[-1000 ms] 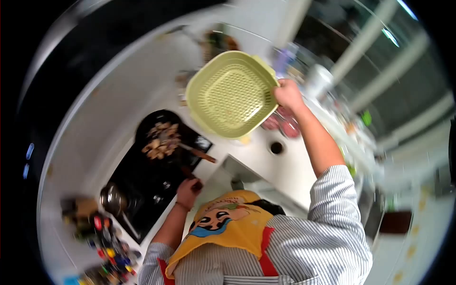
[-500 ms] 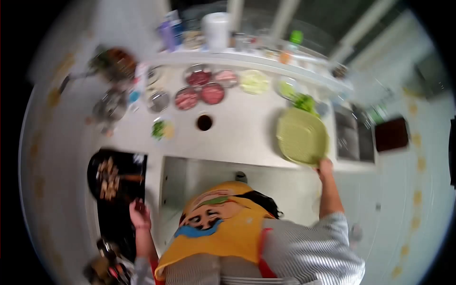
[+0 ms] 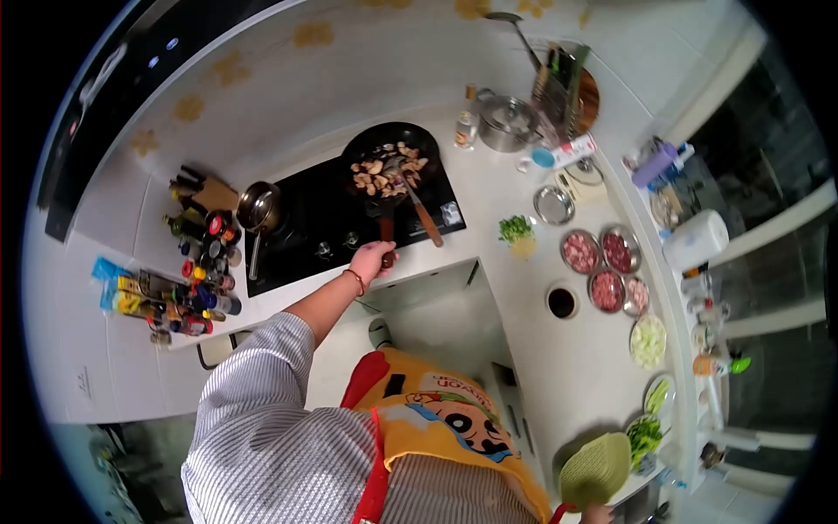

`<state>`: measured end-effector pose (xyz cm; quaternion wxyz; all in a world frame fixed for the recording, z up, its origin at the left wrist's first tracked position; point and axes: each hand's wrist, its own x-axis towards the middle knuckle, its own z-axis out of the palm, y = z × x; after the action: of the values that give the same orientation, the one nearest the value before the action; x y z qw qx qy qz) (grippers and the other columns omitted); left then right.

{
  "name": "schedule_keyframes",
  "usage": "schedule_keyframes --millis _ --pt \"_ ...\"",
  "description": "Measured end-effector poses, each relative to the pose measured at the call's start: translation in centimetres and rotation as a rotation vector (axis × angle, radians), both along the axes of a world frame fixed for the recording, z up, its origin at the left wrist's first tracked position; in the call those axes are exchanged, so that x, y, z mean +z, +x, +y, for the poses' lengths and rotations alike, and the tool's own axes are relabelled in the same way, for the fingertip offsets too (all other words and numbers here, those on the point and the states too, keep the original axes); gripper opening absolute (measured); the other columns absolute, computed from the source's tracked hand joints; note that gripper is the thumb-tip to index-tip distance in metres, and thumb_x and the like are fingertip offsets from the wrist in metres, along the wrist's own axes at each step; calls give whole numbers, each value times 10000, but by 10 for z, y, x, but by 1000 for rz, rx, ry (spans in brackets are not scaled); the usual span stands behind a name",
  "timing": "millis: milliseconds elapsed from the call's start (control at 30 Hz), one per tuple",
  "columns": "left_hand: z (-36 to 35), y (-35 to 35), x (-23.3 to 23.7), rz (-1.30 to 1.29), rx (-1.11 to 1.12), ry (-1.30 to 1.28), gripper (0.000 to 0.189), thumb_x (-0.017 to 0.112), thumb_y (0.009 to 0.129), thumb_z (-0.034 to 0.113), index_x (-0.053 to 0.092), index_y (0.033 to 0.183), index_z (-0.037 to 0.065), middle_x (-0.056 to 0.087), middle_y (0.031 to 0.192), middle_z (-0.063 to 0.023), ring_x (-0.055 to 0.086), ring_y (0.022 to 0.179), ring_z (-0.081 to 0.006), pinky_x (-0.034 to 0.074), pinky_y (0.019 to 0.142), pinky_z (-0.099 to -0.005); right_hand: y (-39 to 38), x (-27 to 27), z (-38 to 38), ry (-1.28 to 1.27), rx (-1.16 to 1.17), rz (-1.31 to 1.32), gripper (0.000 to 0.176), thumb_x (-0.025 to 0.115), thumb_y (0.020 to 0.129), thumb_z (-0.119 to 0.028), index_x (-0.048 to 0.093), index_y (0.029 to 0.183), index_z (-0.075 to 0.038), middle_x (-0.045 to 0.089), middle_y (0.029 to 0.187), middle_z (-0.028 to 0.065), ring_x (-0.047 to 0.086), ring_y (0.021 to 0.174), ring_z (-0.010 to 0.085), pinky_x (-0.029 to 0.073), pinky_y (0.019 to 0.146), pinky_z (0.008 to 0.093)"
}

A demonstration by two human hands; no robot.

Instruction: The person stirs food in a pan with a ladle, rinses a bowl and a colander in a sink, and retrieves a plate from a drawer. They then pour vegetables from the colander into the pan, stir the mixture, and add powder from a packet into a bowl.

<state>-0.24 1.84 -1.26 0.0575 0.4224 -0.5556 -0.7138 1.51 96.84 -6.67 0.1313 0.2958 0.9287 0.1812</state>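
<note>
My left hand is closed round the handle of a black wok on the stove. Browned meat pieces lie in the wok, and a spatula with a wooden handle rests in it, leaning over the rim. At the bottom edge of the view, my right hand is partly cut off, at the rim of a green basket. It grips that rim, though its fingers hardly show. Leafy greens sit beside the basket.
A small saucepan stands at the stove's left, near bottles and jars. A lidded steel pot is behind right. On the right counter are meat bowls, a dark liquid bowl and chopped greens.
The view has swung left toward the stove, so the basket and right hand now appear at the bottom. My left hand is now on the wok handle.
</note>
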Motion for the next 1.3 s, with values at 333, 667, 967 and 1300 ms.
schedule_keyframes --millis 333,667,967,1300 --pt "-32 25 -4 123 -170 208 255 586 1035 304 660 1158 93 752 1067 -23 680 844 -110 554 752 -264 -154 146 -774 -910 1436 90 847 793 829 -309 388 1522 -38 567 1382 255 525 1309 423 473 1065 482" --pt "-36 33 -3 194 -192 142 266 605 1038 283 655 1139 42 710 1006 -35 645 823 -111 533 713 -263 -230 193 -885 -871 1533 -154 456 580 996 -246 520 1444 -193 712 1023 264 678 971 471 548 865 538" --pt "-12 22 5 158 14 119 292 616 1027 269 649 1202 38 730 1019 -37 652 863 -102 534 716 -249 -294 153 -952 -1022 1718 -137 350 567 994 -226 639 1332 -173 717 1050 238 673 995 446 552 872 517" --pt "-16 24 11 154 -18 126 293 620 1032 225 626 1257 38 724 1073 -41 653 891 -91 546 776 -235 -294 266 -905 -531 1921 -209 297 588 960 -189 669 1245 -189 727 917 185 700 900 404 553 767 521"
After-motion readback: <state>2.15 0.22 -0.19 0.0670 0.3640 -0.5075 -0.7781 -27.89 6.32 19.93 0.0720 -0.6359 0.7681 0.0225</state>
